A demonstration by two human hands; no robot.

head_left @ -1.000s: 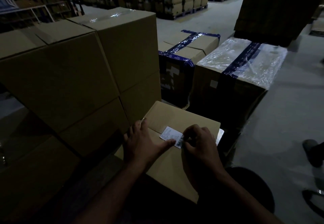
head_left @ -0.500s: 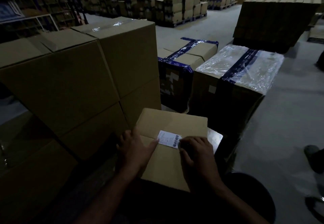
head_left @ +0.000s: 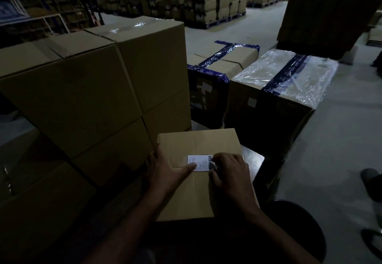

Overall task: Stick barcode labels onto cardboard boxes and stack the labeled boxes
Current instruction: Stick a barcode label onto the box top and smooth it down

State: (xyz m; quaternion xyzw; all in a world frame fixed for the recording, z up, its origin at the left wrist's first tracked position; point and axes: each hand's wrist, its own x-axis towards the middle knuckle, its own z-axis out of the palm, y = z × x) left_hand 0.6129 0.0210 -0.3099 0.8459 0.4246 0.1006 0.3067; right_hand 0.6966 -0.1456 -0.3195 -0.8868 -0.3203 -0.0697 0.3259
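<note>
A small brown cardboard box (head_left: 198,141) lies flat in front of me, low in the head view. A white barcode label (head_left: 199,161) sits on its top near the middle seam. My left hand (head_left: 165,170) rests on the box's left part, its thumb pressing the label's lower left edge. My right hand (head_left: 231,172) lies on the label's right end, fingertips bent down onto the barcode side and covering it. Whether the right fingers pinch the label or only press it stays unclear.
Large stacked cardboard boxes (head_left: 93,90) rise directly to my left. Ahead stand a blue-taped box (head_left: 217,71) and a plastic-wrapped box (head_left: 285,77). Grey concrete floor (head_left: 341,139) stretches right, where a dark shoe (head_left: 370,178) shows. Pallets of boxes (head_left: 210,1) fill the background.
The small box has turned square to me and sits lower in view. The label now lies flatter on it, with my left thumb on its edge and my right fingers over its right end.
</note>
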